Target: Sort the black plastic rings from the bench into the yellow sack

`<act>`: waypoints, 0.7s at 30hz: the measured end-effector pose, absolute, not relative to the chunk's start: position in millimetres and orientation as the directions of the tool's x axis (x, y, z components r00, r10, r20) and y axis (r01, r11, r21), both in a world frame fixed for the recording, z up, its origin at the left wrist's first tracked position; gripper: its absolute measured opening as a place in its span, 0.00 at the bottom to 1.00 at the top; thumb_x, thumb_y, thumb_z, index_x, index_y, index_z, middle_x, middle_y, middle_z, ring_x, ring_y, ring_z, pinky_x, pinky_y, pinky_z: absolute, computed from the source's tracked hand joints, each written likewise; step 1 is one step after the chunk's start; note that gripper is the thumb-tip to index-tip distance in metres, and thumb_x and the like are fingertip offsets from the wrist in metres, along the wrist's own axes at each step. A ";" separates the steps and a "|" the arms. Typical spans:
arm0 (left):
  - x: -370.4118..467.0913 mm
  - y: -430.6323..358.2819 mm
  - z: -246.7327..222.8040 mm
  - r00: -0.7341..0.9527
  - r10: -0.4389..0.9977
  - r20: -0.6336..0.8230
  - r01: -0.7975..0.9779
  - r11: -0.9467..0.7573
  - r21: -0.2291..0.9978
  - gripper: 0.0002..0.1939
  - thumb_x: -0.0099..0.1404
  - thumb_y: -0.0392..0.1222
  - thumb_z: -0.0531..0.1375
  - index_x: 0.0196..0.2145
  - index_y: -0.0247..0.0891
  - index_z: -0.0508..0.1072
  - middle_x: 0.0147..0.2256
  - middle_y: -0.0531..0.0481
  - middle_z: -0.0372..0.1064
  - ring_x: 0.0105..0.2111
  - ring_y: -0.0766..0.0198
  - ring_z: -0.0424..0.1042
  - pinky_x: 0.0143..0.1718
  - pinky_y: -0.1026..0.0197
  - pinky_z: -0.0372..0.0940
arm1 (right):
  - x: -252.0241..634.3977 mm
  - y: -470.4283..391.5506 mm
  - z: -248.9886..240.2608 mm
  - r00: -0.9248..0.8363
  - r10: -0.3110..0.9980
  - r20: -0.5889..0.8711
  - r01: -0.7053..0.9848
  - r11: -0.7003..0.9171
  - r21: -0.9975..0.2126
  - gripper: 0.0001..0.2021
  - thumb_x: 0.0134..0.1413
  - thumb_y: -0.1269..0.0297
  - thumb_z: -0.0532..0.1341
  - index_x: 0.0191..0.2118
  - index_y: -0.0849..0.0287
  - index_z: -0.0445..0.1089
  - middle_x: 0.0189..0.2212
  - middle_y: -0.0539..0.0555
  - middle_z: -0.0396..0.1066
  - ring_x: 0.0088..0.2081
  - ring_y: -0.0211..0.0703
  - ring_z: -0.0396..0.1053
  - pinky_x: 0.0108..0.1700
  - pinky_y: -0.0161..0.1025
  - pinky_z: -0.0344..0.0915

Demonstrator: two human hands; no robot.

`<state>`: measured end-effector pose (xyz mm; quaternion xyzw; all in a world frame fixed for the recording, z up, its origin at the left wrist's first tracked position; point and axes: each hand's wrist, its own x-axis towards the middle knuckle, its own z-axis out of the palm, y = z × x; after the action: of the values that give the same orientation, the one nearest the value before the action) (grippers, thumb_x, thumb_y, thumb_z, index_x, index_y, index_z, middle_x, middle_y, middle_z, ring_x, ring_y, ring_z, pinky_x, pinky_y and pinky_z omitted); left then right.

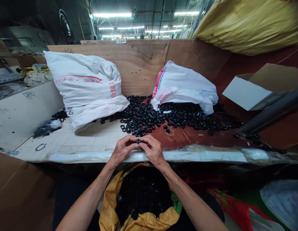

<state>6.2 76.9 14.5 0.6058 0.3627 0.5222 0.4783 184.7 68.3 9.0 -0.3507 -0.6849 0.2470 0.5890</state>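
Presently in hand: one small black part [138, 141], pinched between left grip [123, 148] and right grip [152, 149], thumbs and fingertips drawn narrow upon it. Position: over the near edge of the surface [91, 141]. Handling, by judgement: light, stiff, probably hard plastic; smooth enough to slip, unlikely to break. Suggested hold: opposite ends, fingertips only. Finer shape: too small to tell.

Just beyond the grip: loose black parts [139, 118], heaped. Farther, left of the grip: white printed sack [86, 83]; right: second white sack [185, 85]. Below the grip: yellow sack [144, 221], mouth open, containing dark pieces [144, 192].
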 end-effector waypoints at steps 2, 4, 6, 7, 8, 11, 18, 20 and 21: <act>6.9 75.9 14.5 0.194 0.917 0.349 -0.022 -0.351 0.936 0.10 0.59 0.42 0.70 0.37 0.37 0.78 0.39 0.48 0.74 0.41 0.61 0.73 0.47 0.59 0.68 | 183.1 67.6 5.8 -0.037 0.799 0.601 0.237 0.591 -0.771 0.09 0.61 0.65 0.63 0.45 0.57 0.77 0.34 0.53 0.76 0.33 0.42 0.74 0.36 0.36 0.71; 7.2 75.5 14.3 0.202 0.901 0.385 0.001 -0.393 0.919 0.09 0.61 0.42 0.69 0.38 0.37 0.78 0.40 0.47 0.74 0.41 0.61 0.74 0.47 0.59 0.69 | 182.2 66.9 2.9 -0.052 0.810 0.584 0.298 0.571 -0.765 0.09 0.63 0.62 0.61 0.45 0.57 0.75 0.30 0.52 0.76 0.29 0.40 0.73 0.34 0.35 0.69; 7.0 75.4 13.9 0.223 0.889 0.399 0.023 -0.414 0.910 0.09 0.62 0.42 0.68 0.39 0.37 0.78 0.40 0.47 0.74 0.42 0.61 0.74 0.46 0.59 0.69 | 182.1 66.7 1.6 -0.074 0.815 0.575 0.342 0.562 -0.753 0.09 0.64 0.61 0.60 0.42 0.58 0.75 0.27 0.51 0.75 0.26 0.39 0.71 0.32 0.34 0.67; 6.7 75.4 13.6 0.232 0.883 0.407 0.037 -0.426 0.904 0.09 0.63 0.42 0.68 0.39 0.37 0.78 0.41 0.46 0.74 0.42 0.61 0.74 0.46 0.59 0.69 | 182.2 66.8 1.5 -0.076 0.817 0.572 0.356 0.558 -0.750 0.09 0.64 0.60 0.59 0.41 0.58 0.75 0.25 0.50 0.74 0.25 0.38 0.70 0.31 0.33 0.66; 6.3 75.3 13.4 0.239 0.875 0.421 0.054 -0.445 0.894 0.08 0.63 0.42 0.68 0.40 0.37 0.78 0.41 0.46 0.74 0.42 0.61 0.74 0.46 0.58 0.69 | 182.2 67.1 1.7 -0.076 0.818 0.570 0.366 0.555 -0.747 0.09 0.64 0.60 0.60 0.40 0.58 0.74 0.24 0.50 0.74 0.24 0.38 0.69 0.31 0.33 0.65; 5.0 74.7 13.6 0.251 0.836 0.488 0.131 -0.529 0.838 0.08 0.65 0.42 0.66 0.41 0.38 0.79 0.41 0.45 0.75 0.43 0.60 0.74 0.48 0.56 0.69 | 182.0 68.0 2.6 -0.082 0.811 0.579 0.415 0.556 -0.720 0.10 0.65 0.58 0.59 0.35 0.58 0.73 0.23 0.49 0.71 0.23 0.37 0.67 0.30 0.33 0.62; 3.6 74.7 13.6 0.226 0.809 0.542 0.173 -0.581 0.795 0.07 0.65 0.41 0.66 0.41 0.39 0.79 0.43 0.44 0.76 0.45 0.58 0.75 0.51 0.53 0.69 | 181.8 66.8 7.9 -0.126 0.807 0.577 0.459 0.563 -0.687 0.20 0.67 0.57 0.55 0.23 0.57 0.66 0.18 0.47 0.62 0.21 0.35 0.58 0.28 0.34 0.55; 3.8 75.4 12.8 0.214 0.820 0.531 0.143 -0.564 0.813 0.08 0.64 0.41 0.66 0.41 0.39 0.79 0.43 0.44 0.76 0.45 0.58 0.75 0.50 0.54 0.69 | 182.5 66.7 11.4 -0.108 0.849 0.517 0.403 0.513 -0.758 0.19 0.65 0.55 0.57 0.23 0.57 0.65 0.17 0.45 0.59 0.21 0.34 0.56 0.27 0.33 0.54; 4.0 75.5 12.6 0.206 0.827 0.524 0.128 -0.554 0.823 0.08 0.64 0.41 0.67 0.41 0.39 0.79 0.43 0.44 0.76 0.45 0.58 0.75 0.51 0.54 0.69 | 182.9 67.0 13.0 -0.097 0.870 0.483 0.371 0.482 -0.793 0.19 0.65 0.55 0.57 0.24 0.57 0.65 0.17 0.45 0.59 0.21 0.34 0.56 0.26 0.33 0.54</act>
<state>4.0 75.5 12.6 0.7034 0.3394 0.5311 0.3287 182.9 67.0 13.0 -0.4446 -0.6980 0.2475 0.5038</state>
